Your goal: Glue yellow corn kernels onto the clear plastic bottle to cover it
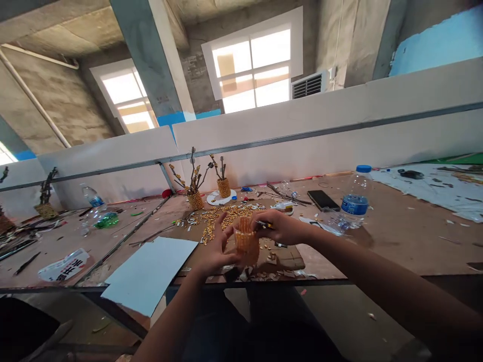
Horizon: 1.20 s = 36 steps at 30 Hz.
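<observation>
A translucent orange cup (245,244) stands tilted slightly near the table's front edge, its wall showing rows of a kernel-like pattern. My left hand (217,254) grips its left side between thumb and fingers, with the index finger raised. At the cup's right rim is my right hand (279,226), closed round a small yellow-and-black tool (265,224) whose kind is mostly hidden by the fingers. Loose corn kernels (215,218) are scattered just behind the cup. Under it lies a piece of cardboard (292,257) with pale scraps around.
Two kernel-covered pots with twigs, one pot (195,200) left and another pot (224,187) on a white disc, stand behind. A water bottle (355,198) and phone (323,200) lie right. A white sheet (151,271) overhangs the front edge. A glue bottle (282,206) lies behind my right hand.
</observation>
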{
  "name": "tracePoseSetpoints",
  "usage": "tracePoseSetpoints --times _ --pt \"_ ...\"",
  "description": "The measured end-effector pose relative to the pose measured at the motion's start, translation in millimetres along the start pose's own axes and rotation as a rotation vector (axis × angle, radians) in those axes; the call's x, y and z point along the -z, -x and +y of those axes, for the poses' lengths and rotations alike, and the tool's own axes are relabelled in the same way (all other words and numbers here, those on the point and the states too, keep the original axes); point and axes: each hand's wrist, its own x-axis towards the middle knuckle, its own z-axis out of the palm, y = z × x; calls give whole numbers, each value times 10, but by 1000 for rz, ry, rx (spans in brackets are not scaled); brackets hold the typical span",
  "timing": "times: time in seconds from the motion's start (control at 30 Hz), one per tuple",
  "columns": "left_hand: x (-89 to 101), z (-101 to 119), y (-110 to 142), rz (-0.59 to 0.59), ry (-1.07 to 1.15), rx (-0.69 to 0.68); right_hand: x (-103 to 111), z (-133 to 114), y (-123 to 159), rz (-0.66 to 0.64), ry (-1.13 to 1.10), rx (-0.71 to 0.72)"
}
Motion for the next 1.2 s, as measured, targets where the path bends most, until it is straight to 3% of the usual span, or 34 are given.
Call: tracePoseSetpoints --times 0.07,0.13,0.3,0.43,0.57,0.67,0.93,1.2 --pt "-24 69 9 -95 130 97 7 -30 9 -13 -45 15" --pt "-65 118 15 -83 158 131 -8 -18 19 -1 -80 4" --pt "-134 105 35 48 133 127 -144 66 83 213 -107 -113" --pt "-179 72 43 238 -26 116 -344 34 176 405 -77 -288" --pt "-307 56 42 388 -256 92 -528 -19 220 469 -74 -410" --pt "-405 28 53 427 -299 128 -575 16 204 510 -106 -475" --pt "-296 -147 31 316 95 160 -484 234 196 536 -415 -601" --pt "-407 -286 -37 353 511 184 -464 105 126 497 -765 -657"
